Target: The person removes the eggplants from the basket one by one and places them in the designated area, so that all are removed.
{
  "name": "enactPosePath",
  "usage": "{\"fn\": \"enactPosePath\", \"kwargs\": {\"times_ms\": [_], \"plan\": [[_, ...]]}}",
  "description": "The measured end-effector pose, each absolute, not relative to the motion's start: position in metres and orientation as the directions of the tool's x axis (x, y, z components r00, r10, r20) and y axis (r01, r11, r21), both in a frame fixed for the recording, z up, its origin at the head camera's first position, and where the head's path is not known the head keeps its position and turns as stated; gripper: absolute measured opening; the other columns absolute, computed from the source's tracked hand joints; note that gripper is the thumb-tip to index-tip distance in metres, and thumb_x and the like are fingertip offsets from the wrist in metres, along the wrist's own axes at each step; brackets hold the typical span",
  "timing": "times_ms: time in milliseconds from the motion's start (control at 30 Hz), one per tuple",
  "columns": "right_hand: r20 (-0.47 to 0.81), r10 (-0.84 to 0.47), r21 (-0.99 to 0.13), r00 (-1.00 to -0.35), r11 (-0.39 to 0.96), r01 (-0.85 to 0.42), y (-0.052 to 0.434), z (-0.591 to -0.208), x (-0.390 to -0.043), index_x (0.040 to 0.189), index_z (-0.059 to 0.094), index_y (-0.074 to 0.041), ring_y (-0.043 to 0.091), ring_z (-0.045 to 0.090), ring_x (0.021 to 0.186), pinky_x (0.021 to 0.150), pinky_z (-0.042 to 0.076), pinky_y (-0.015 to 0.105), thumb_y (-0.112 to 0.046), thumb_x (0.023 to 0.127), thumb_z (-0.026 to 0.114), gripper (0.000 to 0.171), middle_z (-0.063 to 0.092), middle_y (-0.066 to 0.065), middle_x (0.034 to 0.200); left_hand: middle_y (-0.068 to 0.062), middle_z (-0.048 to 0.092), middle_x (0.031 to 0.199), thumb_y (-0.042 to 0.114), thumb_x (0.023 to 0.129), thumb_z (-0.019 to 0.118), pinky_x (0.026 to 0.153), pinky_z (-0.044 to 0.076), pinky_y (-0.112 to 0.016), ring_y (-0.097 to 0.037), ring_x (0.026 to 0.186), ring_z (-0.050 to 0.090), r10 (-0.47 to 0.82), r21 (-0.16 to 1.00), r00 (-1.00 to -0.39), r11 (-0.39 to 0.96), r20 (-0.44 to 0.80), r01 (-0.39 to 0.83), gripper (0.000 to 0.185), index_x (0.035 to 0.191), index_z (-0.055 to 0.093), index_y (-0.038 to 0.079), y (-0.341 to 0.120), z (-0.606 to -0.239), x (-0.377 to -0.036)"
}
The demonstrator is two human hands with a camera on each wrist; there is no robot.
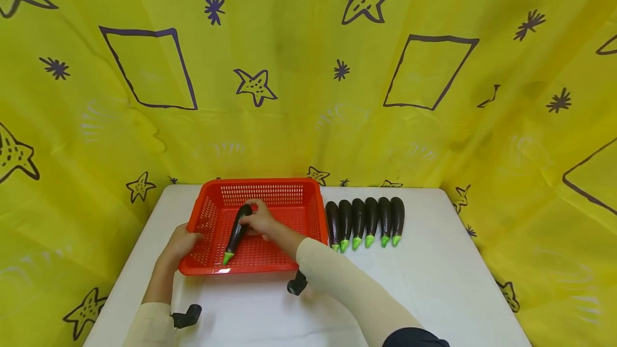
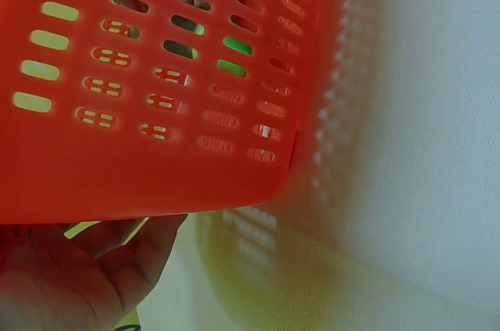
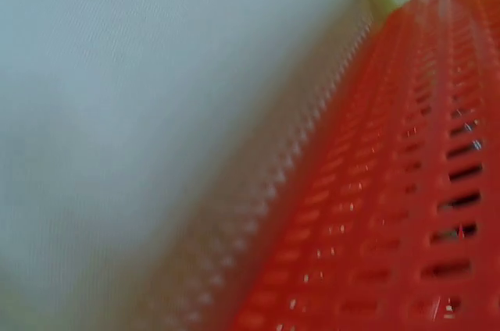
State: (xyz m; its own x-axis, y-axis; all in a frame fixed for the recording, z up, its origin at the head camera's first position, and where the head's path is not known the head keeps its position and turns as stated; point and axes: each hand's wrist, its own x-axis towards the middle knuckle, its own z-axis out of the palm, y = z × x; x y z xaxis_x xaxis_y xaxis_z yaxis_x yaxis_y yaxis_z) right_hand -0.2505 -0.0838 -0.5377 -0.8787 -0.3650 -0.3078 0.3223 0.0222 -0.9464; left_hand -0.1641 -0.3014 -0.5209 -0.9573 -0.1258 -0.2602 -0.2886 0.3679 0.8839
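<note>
A red slotted basket (image 1: 312, 213) stands on the white table (image 1: 434, 283), left of centre. Inside it, my right hand (image 1: 258, 219) grips the dark upper end of a purple eggplant (image 1: 235, 237). The eggplant lies slanted, its green tip (image 1: 227, 257) near the basket's front wall. My left hand (image 1: 185, 240) holds the basket at its front left corner. The left wrist view shows that hand (image 2: 74, 276) under the basket's outer wall (image 2: 148, 151), with green showing through the slots. In the right wrist view only the basket wall (image 3: 406, 214) and the table (image 3: 117, 112) appear.
Several more purple eggplants (image 1: 365, 221) lie side by side just right of the basket, green tips toward me. Yellow patterned cloth (image 1: 308, 68) hangs behind and on both sides of the table. Black wrist mounts (image 1: 187, 316) sit on my forearms.
</note>
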Motion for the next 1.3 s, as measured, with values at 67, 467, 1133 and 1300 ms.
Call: {"fn": "enactPosePath", "kwargs": {"times_ms": [67, 467, 1133, 1300], "plan": [[-0.301, -0.35, -0.949, -0.887, 0.015, 0.316, -0.077, -0.536, -0.254, 0.144, 0.052, -0.006, 0.042, 0.071, 0.101, 0.081, 0.062, 0.05, 0.009, 0.089, 0.07, 0.059, 0.059, 0.02, 0.116, -0.026, 0.066, 0.103, -0.002, 0.094, 0.051, 0.067, 0.06, -0.035, -0.024, 0.079, 0.068, -0.126, 0.881, -0.955, 0.367, -0.27, -0.298, 0.042, 0.13, 0.048, -0.022, -0.301, -0.521, -0.165], [-0.259, -0.382, -0.959, -0.887, -0.008, 0.284, -0.047, -0.532, -0.26, 0.151, 0.055, -0.012, 0.039, 0.069, 0.102, 0.079, 0.062, 0.05, 0.004, 0.094, 0.062, 0.06, 0.057, 0.026, 0.129, -0.023, 0.067, 0.099, 0.0, 0.095, 0.051, 0.065, 0.06, -0.035, -0.022, 0.076, 0.067, -0.127, 0.884, -0.95, 0.347, -0.286, -0.313, 0.042, 0.131, 0.047, -0.021, -0.302, -0.521, -0.164], [-0.242, -0.433, -0.965, -0.869, 0.018, 0.26, -0.014, -0.508, -0.239, 0.159, 0.039, -0.005, 0.044, 0.067, 0.109, 0.083, 0.061, 0.055, 0.003, 0.096, 0.069, 0.07, 0.058, 0.026, 0.125, -0.026, 0.066, 0.1, -0.002, 0.093, 0.051, 0.066, 0.061, -0.037, -0.023, 0.076, 0.068, -0.127, 0.886, -0.951, 0.345, -0.282, -0.309, 0.043, 0.131, 0.046, -0.022, -0.299, -0.519, -0.164], [-0.234, -0.446, -0.967, -0.864, 0.013, 0.256, -0.007, -0.501, -0.237, 0.16, 0.038, -0.003, 0.041, 0.069, 0.108, 0.087, 0.059, 0.056, 0.002, 0.097, 0.068, 0.07, 0.059, 0.027, 0.127, -0.025, 0.066, 0.099, -0.001, 0.094, 0.051, 0.065, 0.06, -0.036, -0.023, 0.075, 0.067, -0.128, 0.884, -0.951, 0.351, -0.281, -0.308, 0.042, 0.13, 0.047, -0.021, -0.299, -0.518, -0.164]]}}
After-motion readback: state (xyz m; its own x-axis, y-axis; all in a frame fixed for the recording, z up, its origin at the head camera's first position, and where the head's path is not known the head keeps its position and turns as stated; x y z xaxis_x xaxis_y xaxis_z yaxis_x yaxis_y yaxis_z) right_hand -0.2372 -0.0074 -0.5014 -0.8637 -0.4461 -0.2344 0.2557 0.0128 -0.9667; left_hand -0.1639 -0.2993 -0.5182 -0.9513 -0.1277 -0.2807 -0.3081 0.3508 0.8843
